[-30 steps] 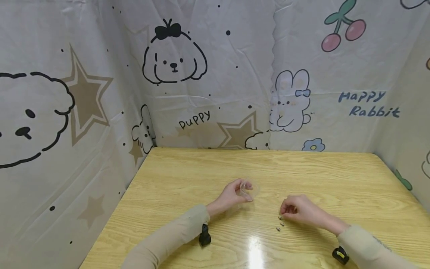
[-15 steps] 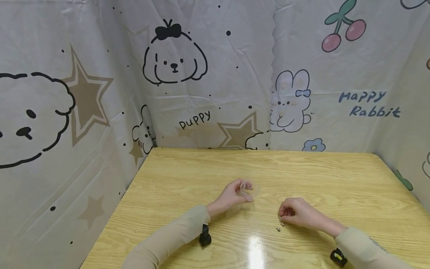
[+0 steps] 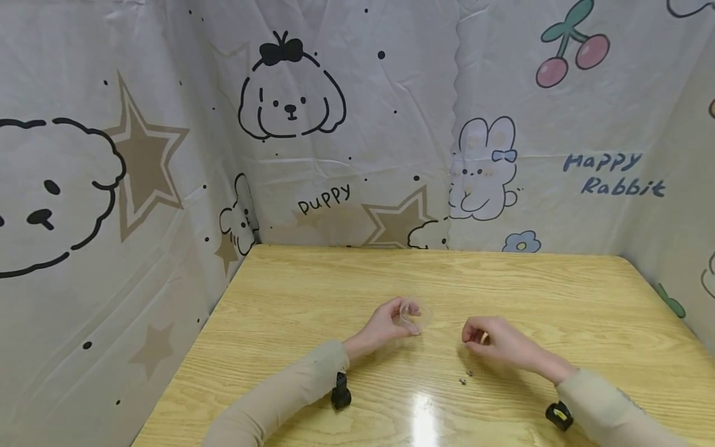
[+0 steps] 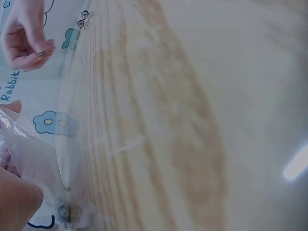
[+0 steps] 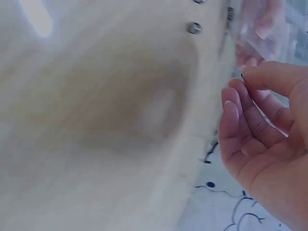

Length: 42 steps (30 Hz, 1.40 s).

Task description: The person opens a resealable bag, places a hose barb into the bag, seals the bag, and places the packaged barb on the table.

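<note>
My left hand (image 3: 384, 324) grips a clear plastic cup (image 3: 424, 315) from the left side, above the middle of the table. In the left wrist view, a small metal piece (image 4: 64, 211) shows through the low end of the cup (image 4: 33, 159). To the right, my right hand (image 3: 497, 343) is raised a little, thumb and fingertips pinching a tiny metal piece (image 4: 41, 53) that the fingers mostly hide. Below that hand, two similar small metal pieces (image 3: 463, 382) lie close together on the wood; their exact kind is too small to tell.
A light wood-grain table (image 3: 313, 279) spans the area under both hands. Behind it hangs a pale cartoon-printed cloth (image 3: 391, 124), which also covers the left and right sides. Black wrist devices (image 3: 341, 392) sit on both sleeves.
My right hand has picked one small metal piece off the table and lifted it slightly away from the other two. The left hand and cup have stayed put.
</note>
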{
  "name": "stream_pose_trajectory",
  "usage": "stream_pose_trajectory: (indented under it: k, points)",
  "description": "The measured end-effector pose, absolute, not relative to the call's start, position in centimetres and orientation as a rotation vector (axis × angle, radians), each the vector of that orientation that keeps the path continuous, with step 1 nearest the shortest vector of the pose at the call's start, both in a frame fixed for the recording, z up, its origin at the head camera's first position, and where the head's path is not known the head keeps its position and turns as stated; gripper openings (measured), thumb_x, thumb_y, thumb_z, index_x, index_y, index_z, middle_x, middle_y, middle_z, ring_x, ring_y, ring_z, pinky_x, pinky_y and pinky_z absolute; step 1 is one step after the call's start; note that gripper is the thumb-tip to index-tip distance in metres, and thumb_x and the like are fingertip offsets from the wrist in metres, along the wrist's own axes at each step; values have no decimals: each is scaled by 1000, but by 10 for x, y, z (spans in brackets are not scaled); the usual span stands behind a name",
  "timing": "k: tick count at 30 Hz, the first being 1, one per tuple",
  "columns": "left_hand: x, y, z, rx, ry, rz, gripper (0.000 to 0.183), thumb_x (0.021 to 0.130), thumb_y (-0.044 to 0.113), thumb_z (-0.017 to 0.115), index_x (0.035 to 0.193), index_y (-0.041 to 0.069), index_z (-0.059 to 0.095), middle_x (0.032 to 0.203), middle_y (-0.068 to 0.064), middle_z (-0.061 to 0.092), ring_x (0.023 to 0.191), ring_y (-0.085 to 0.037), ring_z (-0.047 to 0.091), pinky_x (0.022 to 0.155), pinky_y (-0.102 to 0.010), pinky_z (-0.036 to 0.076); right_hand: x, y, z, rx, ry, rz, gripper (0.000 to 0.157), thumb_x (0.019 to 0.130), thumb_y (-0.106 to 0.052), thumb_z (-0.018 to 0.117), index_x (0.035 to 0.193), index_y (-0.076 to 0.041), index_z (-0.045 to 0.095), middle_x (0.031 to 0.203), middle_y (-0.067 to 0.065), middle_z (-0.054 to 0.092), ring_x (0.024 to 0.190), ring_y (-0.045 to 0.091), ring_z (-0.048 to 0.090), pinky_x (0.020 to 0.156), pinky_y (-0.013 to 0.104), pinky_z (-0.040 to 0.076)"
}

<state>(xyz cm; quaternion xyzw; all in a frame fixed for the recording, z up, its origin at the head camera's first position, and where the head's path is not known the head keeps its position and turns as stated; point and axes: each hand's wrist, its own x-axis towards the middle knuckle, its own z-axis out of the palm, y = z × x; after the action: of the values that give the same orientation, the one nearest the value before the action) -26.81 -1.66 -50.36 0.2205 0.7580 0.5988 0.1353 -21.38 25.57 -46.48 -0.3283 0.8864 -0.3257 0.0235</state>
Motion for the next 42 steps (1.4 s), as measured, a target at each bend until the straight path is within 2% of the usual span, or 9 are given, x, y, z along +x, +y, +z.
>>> stream_pose_trajectory:
  k: [9, 18, 30, 42]
  points:
    - [-266, -14, -500, 626, 2184, 1740, 37, 82, -3, 76, 116, 2, 61, 123, -18, 67, 121, -29, 62, 107, -36, 49, -231, 241, -431, -1049, 2859, -961, 8, 91, -6, 69, 90, -13, 66, 84, -5, 69, 76, 0, 62, 62, 20, 54]
    - [-267, -15, -504, 677, 2155, 1738, 37, 84, -2, 74, 118, 1, 59, 125, -19, 65, 123, -33, 60, 107, -37, 49, -252, 219, -417, -1109, 2893, -974, 6, 89, -6, 72, 90, -10, 67, 83, -5, 69, 76, 1, 62, 65, 20, 56]
    - [-266, -16, -502, 674, 2143, 1743, 37, 85, 0, 75, 118, 2, 59, 125, -19, 65, 122, -30, 61, 101, -29, 52, -257, 194, -411, -1176, 2828, -1029, 6, 89, -5, 71, 92, -10, 68, 85, -1, 71, 77, 4, 65, 67, 21, 57]
    - [-267, -15, -501, 627, 2171, 1743, 37, 83, 0, 76, 116, 5, 61, 123, -16, 67, 120, -30, 62, 100, -34, 53, -247, 212, -418, -1117, 2843, -1028, 6, 90, -4, 71, 93, -9, 68, 85, -3, 69, 77, 2, 62, 66, 21, 56]
